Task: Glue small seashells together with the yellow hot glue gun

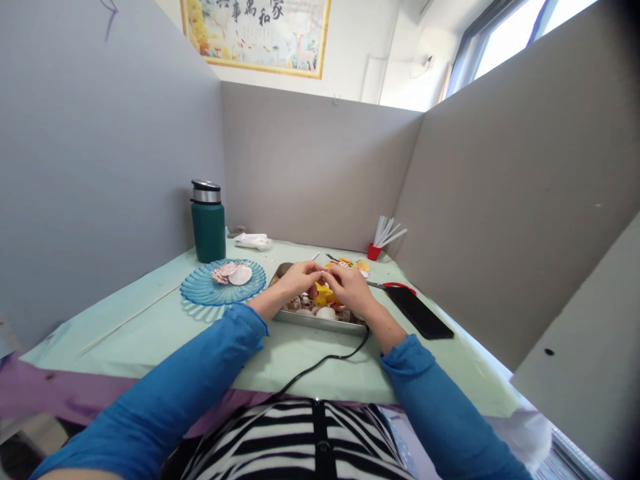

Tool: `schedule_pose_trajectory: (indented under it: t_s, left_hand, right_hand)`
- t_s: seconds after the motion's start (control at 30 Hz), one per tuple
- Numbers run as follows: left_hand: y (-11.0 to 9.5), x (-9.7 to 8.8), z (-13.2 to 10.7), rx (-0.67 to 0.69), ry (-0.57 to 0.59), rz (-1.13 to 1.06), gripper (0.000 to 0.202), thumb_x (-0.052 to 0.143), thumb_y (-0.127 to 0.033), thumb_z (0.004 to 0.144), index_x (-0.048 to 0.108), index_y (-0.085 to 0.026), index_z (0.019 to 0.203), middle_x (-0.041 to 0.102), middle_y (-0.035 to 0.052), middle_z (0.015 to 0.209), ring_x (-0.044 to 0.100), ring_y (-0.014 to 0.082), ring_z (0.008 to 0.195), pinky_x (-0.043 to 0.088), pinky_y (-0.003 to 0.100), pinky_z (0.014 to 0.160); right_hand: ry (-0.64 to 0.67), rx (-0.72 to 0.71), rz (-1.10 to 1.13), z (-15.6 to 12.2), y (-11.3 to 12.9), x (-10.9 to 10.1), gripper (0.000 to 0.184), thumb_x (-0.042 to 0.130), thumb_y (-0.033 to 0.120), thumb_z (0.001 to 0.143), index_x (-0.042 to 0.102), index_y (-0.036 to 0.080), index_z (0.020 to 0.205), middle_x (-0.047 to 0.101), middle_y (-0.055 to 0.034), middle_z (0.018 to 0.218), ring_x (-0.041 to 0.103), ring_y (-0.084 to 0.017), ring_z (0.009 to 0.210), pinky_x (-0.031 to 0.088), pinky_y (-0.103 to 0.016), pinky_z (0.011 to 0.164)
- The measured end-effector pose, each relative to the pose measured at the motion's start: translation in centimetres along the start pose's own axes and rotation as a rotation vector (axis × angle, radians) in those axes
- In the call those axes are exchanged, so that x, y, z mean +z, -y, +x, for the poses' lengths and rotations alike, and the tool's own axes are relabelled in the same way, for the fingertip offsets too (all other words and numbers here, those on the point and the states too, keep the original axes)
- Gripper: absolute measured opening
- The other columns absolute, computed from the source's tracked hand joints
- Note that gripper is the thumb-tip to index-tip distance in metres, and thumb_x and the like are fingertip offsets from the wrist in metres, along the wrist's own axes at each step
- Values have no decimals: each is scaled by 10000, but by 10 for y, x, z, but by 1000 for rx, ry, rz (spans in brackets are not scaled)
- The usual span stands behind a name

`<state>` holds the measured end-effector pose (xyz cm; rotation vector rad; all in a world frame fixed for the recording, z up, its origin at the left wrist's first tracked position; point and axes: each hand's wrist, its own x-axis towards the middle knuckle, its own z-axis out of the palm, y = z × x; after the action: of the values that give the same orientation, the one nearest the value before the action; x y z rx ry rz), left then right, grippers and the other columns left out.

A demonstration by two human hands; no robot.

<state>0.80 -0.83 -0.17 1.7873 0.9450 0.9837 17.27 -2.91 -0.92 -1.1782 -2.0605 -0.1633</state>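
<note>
My left hand (299,277) and my right hand (350,288) meet over a metal tray (320,323) filled with several shells and a yellow piece (324,294). The fingers of both hands are curled and pinched together at one spot above the tray; what they hold is too small to make out. A blue glass plate (203,290) to the left of the tray carries a few flat shells (233,273).
A green flask (208,223) stands at the back left, white tissue (254,241) beside it. A red cup with white sticks (376,248) sits at the back right. A black phone (419,312) and red-handled scissors (397,286) lie right of the tray. Grey partitions enclose the table.
</note>
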Motion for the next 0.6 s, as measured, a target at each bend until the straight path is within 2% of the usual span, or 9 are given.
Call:
schedule_pose_trajectory:
  t_s: [0.6]
  left_hand:
    - [3,0,3,9,-61,-71,159,604,-250,797,624,-128,896,569,-26,517,538,87,412,418,184,461]
  right_hand:
    - [-20,23,-30,1,3,-2,329,456,389,934,641,189,749,614,-19,664,517,-135,614,306,-243,584]
